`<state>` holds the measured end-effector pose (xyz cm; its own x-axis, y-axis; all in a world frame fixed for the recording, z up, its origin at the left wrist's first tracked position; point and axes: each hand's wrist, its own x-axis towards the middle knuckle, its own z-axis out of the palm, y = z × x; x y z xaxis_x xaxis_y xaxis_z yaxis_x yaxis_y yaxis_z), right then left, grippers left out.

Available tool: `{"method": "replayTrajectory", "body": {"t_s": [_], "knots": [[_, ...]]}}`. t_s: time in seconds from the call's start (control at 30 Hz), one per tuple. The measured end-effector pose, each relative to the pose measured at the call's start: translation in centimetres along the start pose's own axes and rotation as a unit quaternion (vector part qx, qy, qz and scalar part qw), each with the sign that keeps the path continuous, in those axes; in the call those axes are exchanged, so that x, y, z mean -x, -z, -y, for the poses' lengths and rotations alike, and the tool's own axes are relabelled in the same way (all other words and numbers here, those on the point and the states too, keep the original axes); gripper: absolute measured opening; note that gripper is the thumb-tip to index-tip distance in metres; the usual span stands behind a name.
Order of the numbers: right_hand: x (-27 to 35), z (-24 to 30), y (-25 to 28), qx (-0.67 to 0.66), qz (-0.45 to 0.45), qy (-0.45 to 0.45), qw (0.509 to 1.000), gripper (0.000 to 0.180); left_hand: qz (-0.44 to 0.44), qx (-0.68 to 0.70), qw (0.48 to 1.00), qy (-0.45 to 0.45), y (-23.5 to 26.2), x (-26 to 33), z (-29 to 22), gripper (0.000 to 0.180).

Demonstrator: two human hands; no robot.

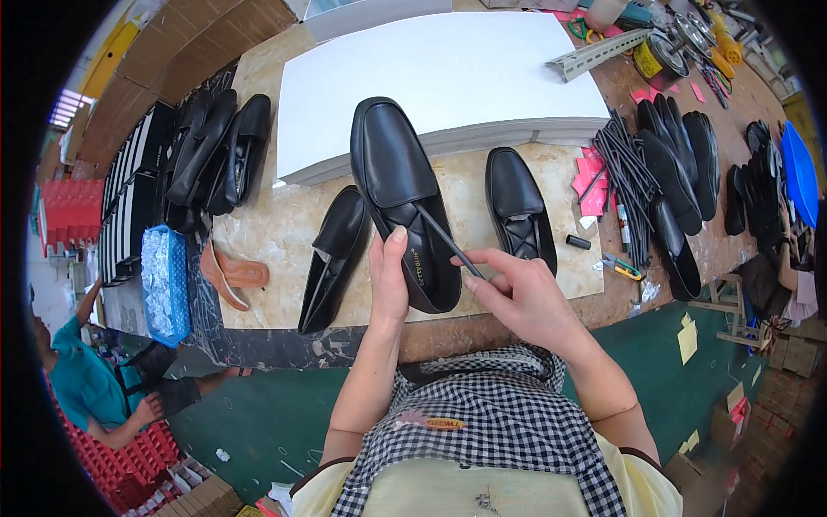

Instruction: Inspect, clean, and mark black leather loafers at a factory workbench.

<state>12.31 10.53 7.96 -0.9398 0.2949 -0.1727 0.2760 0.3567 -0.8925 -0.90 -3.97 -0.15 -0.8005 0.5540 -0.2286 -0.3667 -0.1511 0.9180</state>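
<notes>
My left hand [390, 283] is closed around the left side of a black leather loafer [394, 159], lifted toe away from me with its opening facing up. My right hand [523, 297] pinches the end of a thin black rod [443, 233]. The rod's other end runs into the shoe's opening under the vamp, where its tip is hidden. Just left of the held shoe, another black loafer [338, 231] lies tilted on the table, a similar rod inside it. To the right rests a third black loafer [515, 191] with crumpled dark stuffing inside.
Behind the shoes lies a thick white stack of sheets [431, 77]. A pile of black rods [627, 194] and several black shoes [668, 164] are at right, near a cutter knife [622, 265]. Left are more shoes [202, 159], a tan sandal [231, 274], a blue basket [165, 284] and a person [95, 379].
</notes>
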Motion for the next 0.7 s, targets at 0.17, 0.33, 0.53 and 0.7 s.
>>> {"method": "replayTrajectory", "body": {"t_s": [0.17,0.33,0.53,0.7], "knots": [[-0.1,1.2,-0.9,-0.028,-0.028,0.000,0.999,0.026,-0.051,-0.098,0.990,-0.086,-1.4,1.7,0.4,0.052],[-1.6,0.0,-3.0,0.096,-0.238,0.181,0.949,0.027,-0.038,-0.010,0.997,-0.068,-1.8,2.7,4.5,0.075],[-1.6,-1.2,-4.0,0.174,-0.133,0.113,0.969,0.034,-0.071,0.048,0.995,0.060,-3.0,3.4,4.0,0.083],[-0.1,-8.7,6.3,0.051,-0.201,0.025,0.978,0.031,-0.059,-0.226,0.972,-0.008,4.9,1.9,1.7,0.046]]}}
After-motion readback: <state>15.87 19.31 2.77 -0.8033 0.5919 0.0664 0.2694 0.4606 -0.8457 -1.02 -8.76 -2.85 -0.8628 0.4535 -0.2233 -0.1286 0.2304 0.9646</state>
